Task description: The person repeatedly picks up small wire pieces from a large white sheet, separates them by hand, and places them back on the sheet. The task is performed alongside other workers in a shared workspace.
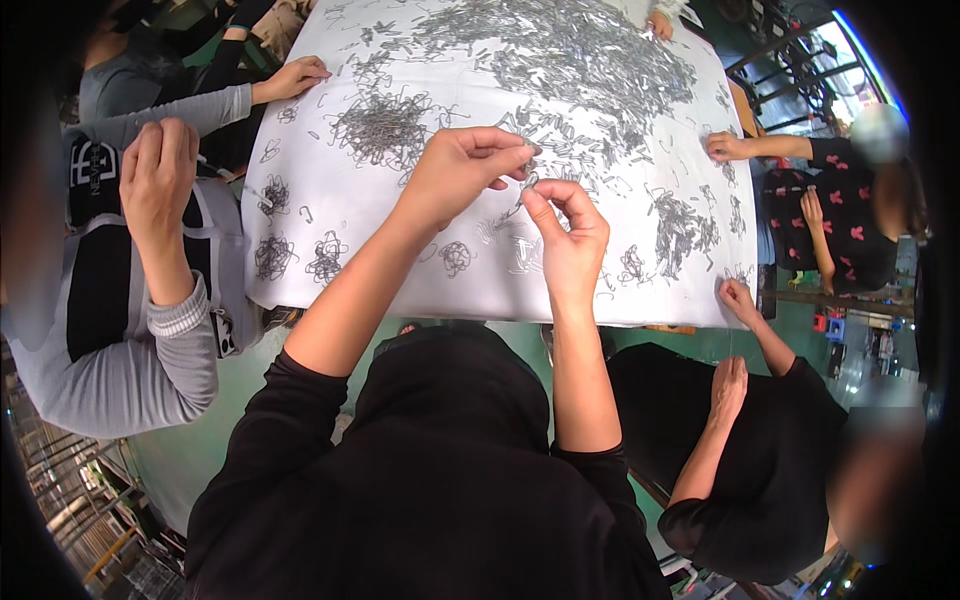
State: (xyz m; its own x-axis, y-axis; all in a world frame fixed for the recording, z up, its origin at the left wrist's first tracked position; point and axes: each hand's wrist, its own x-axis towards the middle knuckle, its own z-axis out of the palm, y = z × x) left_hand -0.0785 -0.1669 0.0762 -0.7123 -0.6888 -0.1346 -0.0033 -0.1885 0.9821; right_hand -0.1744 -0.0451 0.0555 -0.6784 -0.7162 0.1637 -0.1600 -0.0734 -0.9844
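Above the near part of a white-covered table (400,230), my left hand (455,175) is closed in a pinch, with a small grey metal piece (535,149) showing at its fingertips. Just below and to its right, my right hand (575,230) also pinches with thumb and forefinger; a thin dark bit is at the tips, too small to name. The two sets of fingertips are close but apart. Under them lie scattered grey metal pieces (570,150). A heap of thin bent wire hooks (380,130) lies beyond my left forearm.
A large spread of small metal pieces (590,65) covers the table's far side; a smaller pile (683,232) lies at right. Small wire bundles (272,257) line the left edge. Co-workers' hands reach in at the left (295,78), right (730,147) and near right (738,300).
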